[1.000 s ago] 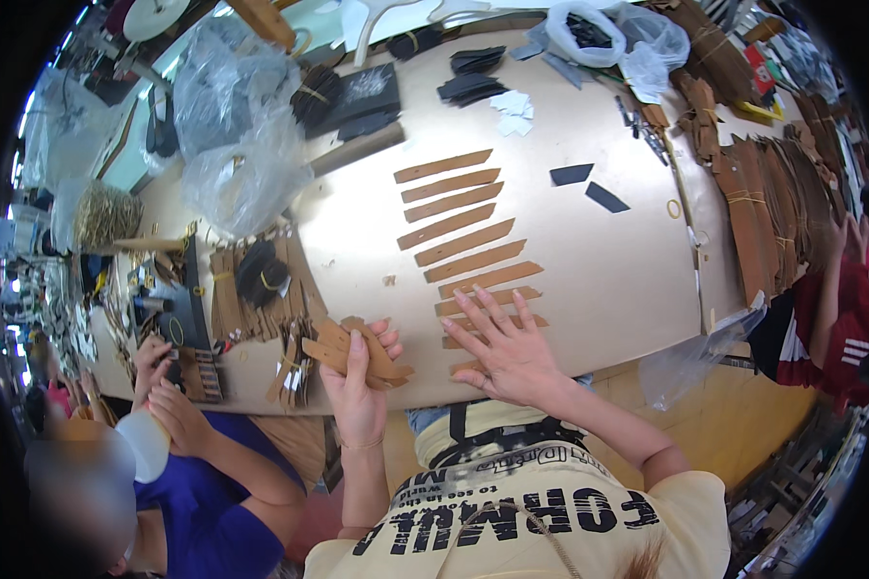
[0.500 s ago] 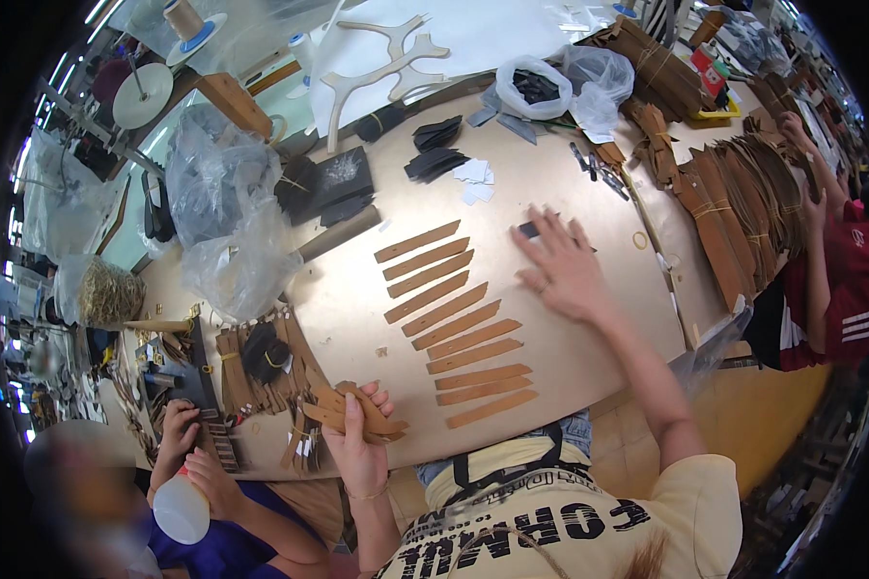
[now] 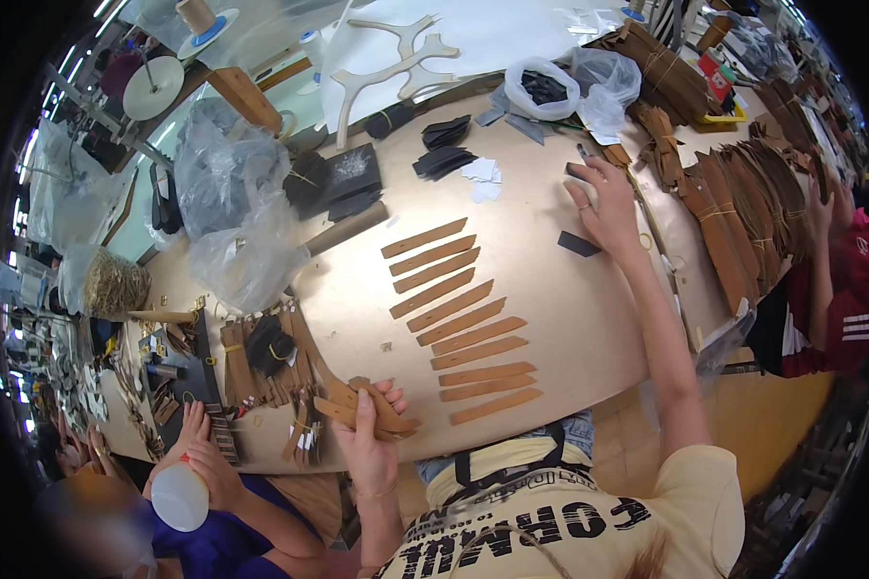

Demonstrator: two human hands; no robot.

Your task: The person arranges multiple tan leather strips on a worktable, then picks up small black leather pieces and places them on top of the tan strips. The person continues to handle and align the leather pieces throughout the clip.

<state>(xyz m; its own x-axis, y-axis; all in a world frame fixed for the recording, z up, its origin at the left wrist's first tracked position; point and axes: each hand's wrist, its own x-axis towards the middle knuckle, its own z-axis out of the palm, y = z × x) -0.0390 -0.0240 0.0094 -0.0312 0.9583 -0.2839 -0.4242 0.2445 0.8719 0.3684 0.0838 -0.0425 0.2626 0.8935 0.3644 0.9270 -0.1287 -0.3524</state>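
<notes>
My left hand (image 3: 367, 452) is closed round a small fanned bundle of brown leather strips (image 3: 384, 417) at the table's near edge. On the table between my hands lies a slanting column of several brown leather strips (image 3: 468, 328), laid apart, most with pointed ends. My right hand (image 3: 603, 207) is at the right side, fingers curled over the place of some dark pens. At its fingertips shows a small dark item (image 3: 576, 172), too covered to name. Just below that hand a flat black piece (image 3: 577, 243) lies on the table.
Black piece stacks (image 3: 444, 162), white paper tags (image 3: 483, 179) and a white bag of dark pieces (image 3: 541, 92) stand at the back. Brown leather bundles (image 3: 719, 212) lie right, by a co-worker's arm. Clear plastic bags (image 3: 232, 193) sit left. Another person holds a white bottle (image 3: 180, 497).
My right hand has moved up and to the right, from the black piece to the pens, uncovering that piece. My left hand keeps its strips. The co-worker at left has brought both hands together.
</notes>
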